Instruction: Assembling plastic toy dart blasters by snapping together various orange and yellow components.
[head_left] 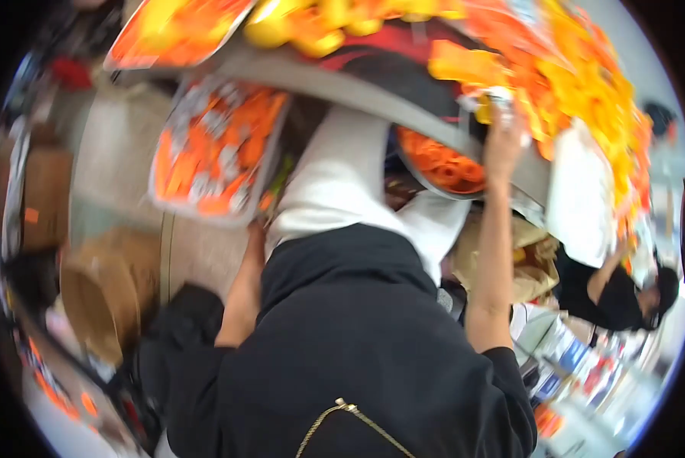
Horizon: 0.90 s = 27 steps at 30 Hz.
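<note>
Just above and to the left of the left hand [256, 229], a clear bin [205, 218] holds orange and white pieces [213, 149]; a knock from that hand or forearm could shift the bin and, if it is loosely packed, spill some. The left hand hangs low between the bin and the thigh, its fingers mostly out of sight, so I cannot tell how far open it is or whether it has hold of anything. Left of and below the right hand [504, 130], a round tub [434, 185] of orange rings sits partly under the table [335, 90], which hides its far side; anything slipping from that hand might drop in and get mixed up. The right hand is half closed, its fingers seemingly pinched around a small white-and-yellow piece [497, 95] at the table's edge; blur hides the piece's shape and the exact grip. A loose hold could let it fall. Just above it lies a flat orange piece [468, 67], and to its right a heaped pile [587, 84] of orange and yellow pieces could slide if brushed, its single pieces smeared together.
</note>
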Each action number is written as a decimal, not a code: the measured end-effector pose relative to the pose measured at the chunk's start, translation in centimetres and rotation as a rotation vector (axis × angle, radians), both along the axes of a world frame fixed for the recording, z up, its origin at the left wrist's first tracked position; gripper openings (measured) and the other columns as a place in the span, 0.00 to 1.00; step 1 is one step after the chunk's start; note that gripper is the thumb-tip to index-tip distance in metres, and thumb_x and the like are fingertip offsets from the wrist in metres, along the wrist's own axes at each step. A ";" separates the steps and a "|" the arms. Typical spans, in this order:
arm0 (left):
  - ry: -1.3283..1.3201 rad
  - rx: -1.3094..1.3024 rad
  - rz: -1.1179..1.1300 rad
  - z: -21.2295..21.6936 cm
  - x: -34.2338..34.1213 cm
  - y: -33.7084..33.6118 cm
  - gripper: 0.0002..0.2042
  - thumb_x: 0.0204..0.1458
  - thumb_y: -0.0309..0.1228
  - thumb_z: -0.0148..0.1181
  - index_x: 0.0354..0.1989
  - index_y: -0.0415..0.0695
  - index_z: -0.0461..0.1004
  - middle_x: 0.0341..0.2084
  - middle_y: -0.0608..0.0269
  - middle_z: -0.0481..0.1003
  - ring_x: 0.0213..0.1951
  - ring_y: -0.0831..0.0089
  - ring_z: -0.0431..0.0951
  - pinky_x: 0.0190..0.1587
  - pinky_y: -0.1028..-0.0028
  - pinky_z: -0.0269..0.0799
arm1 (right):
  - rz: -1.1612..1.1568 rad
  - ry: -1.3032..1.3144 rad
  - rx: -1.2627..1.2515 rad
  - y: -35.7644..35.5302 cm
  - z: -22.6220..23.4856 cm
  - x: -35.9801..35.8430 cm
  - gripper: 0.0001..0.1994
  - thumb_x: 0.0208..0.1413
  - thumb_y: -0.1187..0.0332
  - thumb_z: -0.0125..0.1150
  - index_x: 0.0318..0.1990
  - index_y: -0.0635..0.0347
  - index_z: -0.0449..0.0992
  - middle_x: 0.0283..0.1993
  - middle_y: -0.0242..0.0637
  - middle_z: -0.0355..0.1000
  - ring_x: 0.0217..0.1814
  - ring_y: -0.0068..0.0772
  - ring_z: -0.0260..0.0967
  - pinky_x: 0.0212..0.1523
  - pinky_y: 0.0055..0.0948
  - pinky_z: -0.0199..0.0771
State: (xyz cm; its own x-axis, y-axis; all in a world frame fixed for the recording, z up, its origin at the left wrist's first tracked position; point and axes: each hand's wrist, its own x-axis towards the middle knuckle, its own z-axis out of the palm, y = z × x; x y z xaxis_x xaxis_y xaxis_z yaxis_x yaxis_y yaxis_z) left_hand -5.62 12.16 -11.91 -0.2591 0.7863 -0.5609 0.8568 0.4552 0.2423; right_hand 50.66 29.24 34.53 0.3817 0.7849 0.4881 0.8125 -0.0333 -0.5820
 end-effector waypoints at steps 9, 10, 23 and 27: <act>-0.617 0.471 0.151 31.4 11.7 -0.4 0.09 0.59 0.18 0.52 0.45 0.36 0.77 0.39 0.56 0.78 0.41 0.66 0.79 0.47 0.68 0.74 | 0.018 0.420 0.050 -4.4 2.3 3.7 0.25 0.64 0.66 0.62 0.65 0.65 0.66 0.55 0.36 0.71 0.49 0.21 0.70 0.49 0.20 0.70; -0.565 0.642 0.044 34.8 12.6 1.2 0.09 0.58 0.16 0.53 0.45 0.35 0.76 0.38 0.55 0.78 0.42 0.65 0.78 0.47 0.69 0.73 | 0.060 0.503 0.056 -4.1 2.7 3.4 0.25 0.64 0.67 0.62 0.65 0.65 0.66 0.54 0.35 0.72 0.48 0.19 0.70 0.47 0.18 0.71; -0.875 1.038 -0.564 54.2 38.2 26.1 0.17 0.57 0.24 0.59 0.56 0.39 0.73 0.42 0.51 0.78 0.43 0.57 0.78 0.45 0.66 0.77 | 0.301 0.289 -0.154 -1.4 6.9 3.7 0.22 0.62 0.72 0.59 0.64 0.58 0.68 0.64 0.41 0.67 0.67 0.37 0.62 0.64 0.31 0.64; -0.673 0.741 -0.728 50.7 39.5 30.1 0.20 0.56 0.32 0.61 0.56 0.39 0.72 0.39 0.48 0.76 0.39 0.53 0.79 0.42 0.60 0.75 | 0.212 -0.138 -0.134 0.1 6.7 2.6 0.24 0.56 0.76 0.61 0.62 0.57 0.70 0.62 0.43 0.67 0.64 0.47 0.62 0.63 0.39 0.67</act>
